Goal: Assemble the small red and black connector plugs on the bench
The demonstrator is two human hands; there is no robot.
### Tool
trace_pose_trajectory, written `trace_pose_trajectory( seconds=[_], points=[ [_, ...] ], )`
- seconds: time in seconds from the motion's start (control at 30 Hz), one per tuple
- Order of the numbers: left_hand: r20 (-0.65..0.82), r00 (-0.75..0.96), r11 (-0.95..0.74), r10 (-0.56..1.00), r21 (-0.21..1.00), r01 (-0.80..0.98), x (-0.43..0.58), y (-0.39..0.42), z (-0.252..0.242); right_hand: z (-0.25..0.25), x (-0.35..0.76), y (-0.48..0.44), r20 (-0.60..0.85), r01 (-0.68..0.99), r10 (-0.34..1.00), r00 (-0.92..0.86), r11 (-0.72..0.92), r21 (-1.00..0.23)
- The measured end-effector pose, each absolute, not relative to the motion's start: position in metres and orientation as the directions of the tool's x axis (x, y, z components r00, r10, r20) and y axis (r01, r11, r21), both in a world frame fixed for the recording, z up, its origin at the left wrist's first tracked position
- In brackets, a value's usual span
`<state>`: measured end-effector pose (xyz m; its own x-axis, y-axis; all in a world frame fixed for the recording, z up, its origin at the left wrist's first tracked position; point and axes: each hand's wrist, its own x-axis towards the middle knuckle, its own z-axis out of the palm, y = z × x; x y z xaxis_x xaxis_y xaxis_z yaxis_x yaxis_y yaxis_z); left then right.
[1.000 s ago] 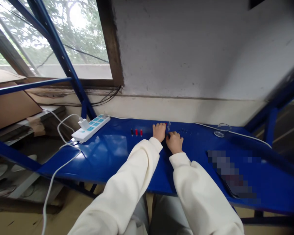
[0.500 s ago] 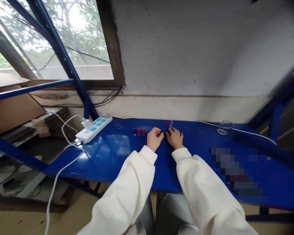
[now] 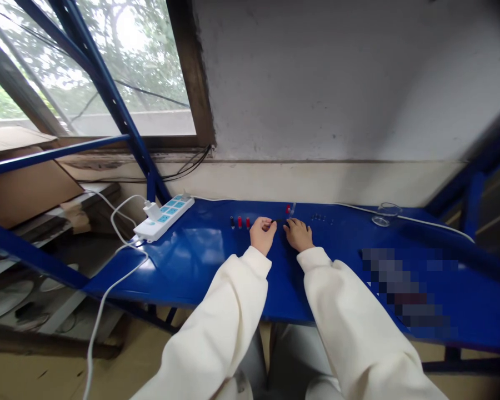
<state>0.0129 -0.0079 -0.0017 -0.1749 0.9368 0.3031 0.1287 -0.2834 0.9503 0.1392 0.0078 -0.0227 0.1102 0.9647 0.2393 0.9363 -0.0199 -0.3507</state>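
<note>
Over the blue table (image 3: pixel 191 261), my left hand (image 3: pixel 261 236) is closed in a pinch on a small black piece, mostly hidden by the fingertips. My right hand (image 3: pixel 299 235) is just to its right, fingers bent and drawn together near the tabletop; what they hold, if anything, I cannot make out. Left of my hands stand a small black cylinder (image 3: pixel 232 222), a red cylinder (image 3: pixel 239 222) and a second red cylinder (image 3: pixel 247 223). Beyond my right fingertips are a small red piece (image 3: pixel 288 209) and a clear piece (image 3: pixel 293 208).
Several tiny clear parts (image 3: pixel 318 217) lie right of my right hand. Farther right is a clear round container (image 3: pixel 380 221). A white power strip (image 3: pixel 162 218) with a plugged-in cable sits at the left. A pixelated patch (image 3: pixel 404 291) covers the right of the table.
The whole view has shifted slightly to the right. Both hands keep nearly the same place, with a small change in the fingers and a little more room between the fingertips.
</note>
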Motion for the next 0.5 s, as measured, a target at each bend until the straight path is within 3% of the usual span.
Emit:
trace_pose_trajectory(
  seconds=[0.13,0.27,0.5],
  points=[
    [0.247,-0.187,-0.231,0.951,0.968,0.103,0.012,-0.006,-0.003,-0.016,0.137,0.001,0.352,0.895,0.934,0.068,0.099,-0.435],
    [0.217,-0.182,-0.209,0.959,0.976,0.062,0.012,-0.005,-0.004,-0.006,0.138,-0.002,0.529,0.781,0.830,0.175,0.210,-0.588],
    [0.199,-0.179,-0.200,0.963,0.980,0.016,0.011,-0.005,-0.005,0.000,0.136,-0.008,0.568,0.627,0.780,0.262,0.310,-0.714]
  ],
)
